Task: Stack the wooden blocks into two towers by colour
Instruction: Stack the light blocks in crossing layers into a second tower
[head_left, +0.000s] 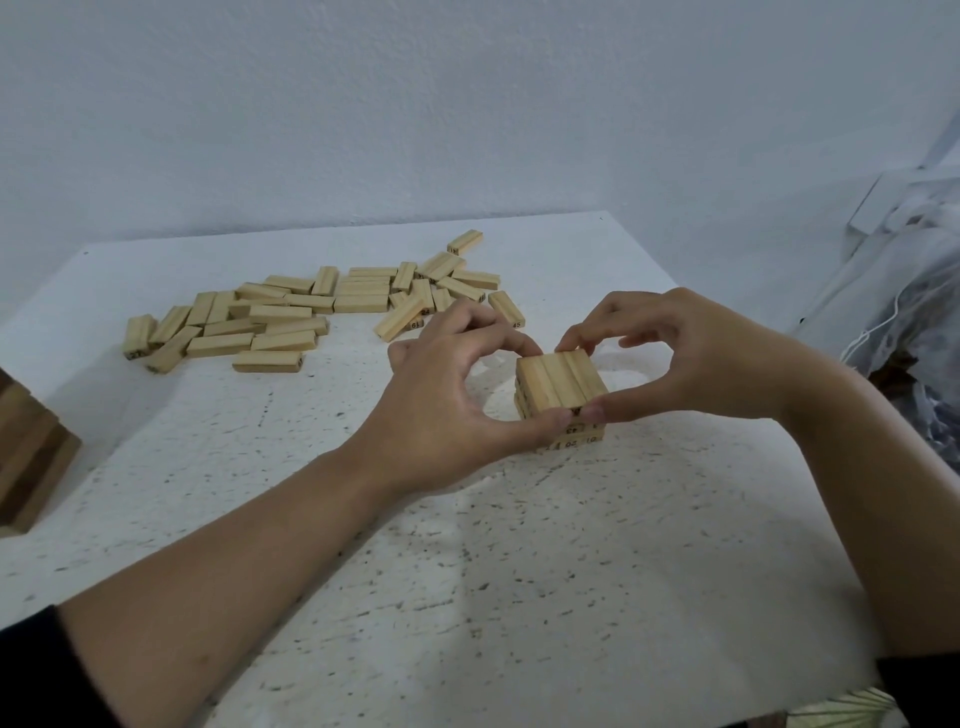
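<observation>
Black sleeves: one cuff (26, 670) in the lower left corner of the frame, another (919, 691) in the lower right, both forearms bare beyond them.
White speckled table (467, 597): fills the lower half of the frame, both arms reaching across it.
Left hand (457, 395): centre of the frame, thumb on the near face of the short tower of pale wooden blocks (561, 384), forefinger curled to its far left corner, clamped on the top layer.
Right hand (691, 364): right of centre, thumb meeting the left thumb on the near face, forefinger on the far edge, likewise pinching the top layer.
Tower: right of centre between the hands, standing on the table; three blocks side by side on top, crossed layers beneath, black numbers on the end faces.
Dark brown wooden stack (31, 457): left edge, partly cut off by the frame.
Loose pile of pale wooden blocks (311, 317): upper left to centre, lying flat and scattered, well apart from the tower.
Pale blue-white wall (467, 104): behind the table.
Clear plastic bag (909, 312): right edge, contents unclear.
</observation>
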